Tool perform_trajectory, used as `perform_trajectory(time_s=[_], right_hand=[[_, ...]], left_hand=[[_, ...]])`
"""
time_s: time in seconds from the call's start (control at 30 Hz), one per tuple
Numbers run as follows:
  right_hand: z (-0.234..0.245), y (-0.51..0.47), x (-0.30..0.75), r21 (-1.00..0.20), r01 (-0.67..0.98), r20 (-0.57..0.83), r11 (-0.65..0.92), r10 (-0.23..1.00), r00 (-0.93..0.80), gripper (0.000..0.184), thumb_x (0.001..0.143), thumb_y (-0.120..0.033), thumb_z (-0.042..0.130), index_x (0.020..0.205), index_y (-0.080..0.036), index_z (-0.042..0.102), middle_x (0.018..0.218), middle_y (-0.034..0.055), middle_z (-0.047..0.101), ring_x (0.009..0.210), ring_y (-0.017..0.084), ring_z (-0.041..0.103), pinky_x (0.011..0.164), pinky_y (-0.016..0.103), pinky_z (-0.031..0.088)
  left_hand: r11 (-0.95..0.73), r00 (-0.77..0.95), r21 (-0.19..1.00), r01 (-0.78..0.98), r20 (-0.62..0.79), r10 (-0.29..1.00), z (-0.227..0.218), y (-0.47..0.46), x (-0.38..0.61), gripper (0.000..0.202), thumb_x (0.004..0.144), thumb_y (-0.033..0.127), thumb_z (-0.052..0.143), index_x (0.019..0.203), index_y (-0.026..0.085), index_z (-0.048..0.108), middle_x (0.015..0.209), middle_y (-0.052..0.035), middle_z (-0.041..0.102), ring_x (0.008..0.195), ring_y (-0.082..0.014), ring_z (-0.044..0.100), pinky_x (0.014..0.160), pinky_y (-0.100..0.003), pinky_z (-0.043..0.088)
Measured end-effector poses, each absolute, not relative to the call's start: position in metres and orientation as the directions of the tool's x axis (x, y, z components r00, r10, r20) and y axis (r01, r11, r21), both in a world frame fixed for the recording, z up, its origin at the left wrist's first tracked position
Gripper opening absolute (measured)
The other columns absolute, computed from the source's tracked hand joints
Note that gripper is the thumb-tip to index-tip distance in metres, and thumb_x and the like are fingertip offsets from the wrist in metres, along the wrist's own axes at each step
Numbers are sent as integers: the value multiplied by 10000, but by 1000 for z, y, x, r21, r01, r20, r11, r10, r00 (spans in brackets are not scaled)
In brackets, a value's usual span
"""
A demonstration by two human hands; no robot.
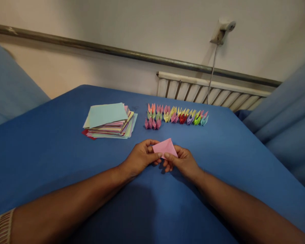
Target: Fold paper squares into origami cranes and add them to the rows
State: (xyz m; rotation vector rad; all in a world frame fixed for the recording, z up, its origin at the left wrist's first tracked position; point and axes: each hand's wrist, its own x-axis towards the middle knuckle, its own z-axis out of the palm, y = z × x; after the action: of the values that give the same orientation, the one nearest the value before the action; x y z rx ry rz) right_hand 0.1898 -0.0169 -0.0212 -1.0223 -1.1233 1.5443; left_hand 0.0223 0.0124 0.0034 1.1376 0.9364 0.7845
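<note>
A small folded pink paper [166, 147], with crease lines on its face, is held up between my two hands above the blue-covered table [132, 206]. My left hand [142, 154] pinches its left side, thumb in front and fingers behind. On the right edge, my right hand [183, 159] grips it the same way, and the two thumbs nearly meet at the lower edge. Beyond the hands stand rows of folded paper cranes [175, 118] in pink, yellow, green, red, purple and light blue.
A stack of coloured paper sheets [109, 118] lies at the back left, a light blue sheet on top. Behind the table are a white radiator [193, 88] and a metal rail [132, 56] along the wall. Blue curtains [289, 118] hang at both sides.
</note>
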Motion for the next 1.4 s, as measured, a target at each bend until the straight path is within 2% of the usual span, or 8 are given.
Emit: perform_trajectory(time_s=[0.4, 0.67, 0.8, 0.9, 1.0, 1.17, 1.3, 1.4], right_hand=[[-26, -13, 195, -953, -282, -92, -110, 993, -76, 297, 712, -402, 733, 738, -163, 559, 529, -42, 615, 365, 56, 482, 379, 173, 373], [-23, -10, 197, -979, -192, -56, -65, 997, -50, 305, 671, -385, 748, 652, -177, 526, 430, -85, 494, 343, 34, 365, 343, 160, 271], [-22, -13, 194, -990, -119, -61, -81, 985, -162, 316, 676, -406, 737, 645, -177, 521, 452, -70, 535, 335, 41, 403, 344, 163, 303], [-23, -15, 193, -980, -177, -51, -89, 977, -208, 316, 713, -444, 707, 767, -174, 551, 494, -56, 591, 347, 61, 466, 372, 176, 356], [-25, -15, 193, -968, -242, -17, -65, 980, -196, 358, 739, -453, 690, 919, -180, 545, 523, -54, 621, 363, 75, 505, 404, 187, 393], [-26, -12, 194, -951, -303, -14, -55, 991, -136, 417, 761, -467, 677, 1029, -195, 509, 584, -41, 656, 397, 87, 551, 432, 199, 430], [-27, -10, 195, -947, -311, -41, -83, 989, -141, 366, 780, -517, 644, 878, -180, 539, 615, -17, 669, 421, 85, 579, 421, 186, 424], [-28, -11, 194, -961, -257, -49, -100, 979, -199, 364, 729, -493, 709, 787, -169, 555, 585, -14, 663, 420, 88, 584, 407, 178, 415]], left_hand=[[309, 463, 950, -37, -257, 848, 1, 13, 20, 529, 710, 250, 747, 1158, 117, 500, 724, -57, 721, 615, -147, 678, 600, -246, 528], [301, 523, 953, -24, -244, 816, 6, 10, 22, 446, 615, 243, 807, 997, 123, 613, 889, -66, 716, 744, -140, 661, 691, -249, 493], [287, 484, 957, -39, -233, 843, 5, 10, 24, 377, 607, 252, 806, 913, 124, 625, 814, -35, 704, 692, -128, 635, 655, -236, 470], [277, 456, 960, -44, -227, 861, 4, 11, 23, 357, 601, 232, 806, 892, 132, 626, 780, -20, 695, 670, -123, 623, 632, -228, 457], [285, 457, 956, -70, -223, 861, 4, 12, 22, 351, 602, 226, 803, 893, 129, 633, 778, -23, 693, 659, -118, 614, 614, -216, 443], [298, 430, 949, -102, -228, 874, 1, 15, 20, 402, 606, 241, 805, 941, 116, 621, 807, -36, 695, 662, -112, 608, 613, -206, 433], [289, 362, 952, -105, -234, 902, -2, 16, 20, 455, 589, 273, 816, 967, 119, 614, 825, -40, 697, 682, -130, 620, 634, -224, 447], [276, 373, 957, -87, -225, 900, -3, 15, 21, 441, 579, 278, 818, 938, 125, 612, 812, -30, 691, 691, -138, 621, 649, -238, 453]])
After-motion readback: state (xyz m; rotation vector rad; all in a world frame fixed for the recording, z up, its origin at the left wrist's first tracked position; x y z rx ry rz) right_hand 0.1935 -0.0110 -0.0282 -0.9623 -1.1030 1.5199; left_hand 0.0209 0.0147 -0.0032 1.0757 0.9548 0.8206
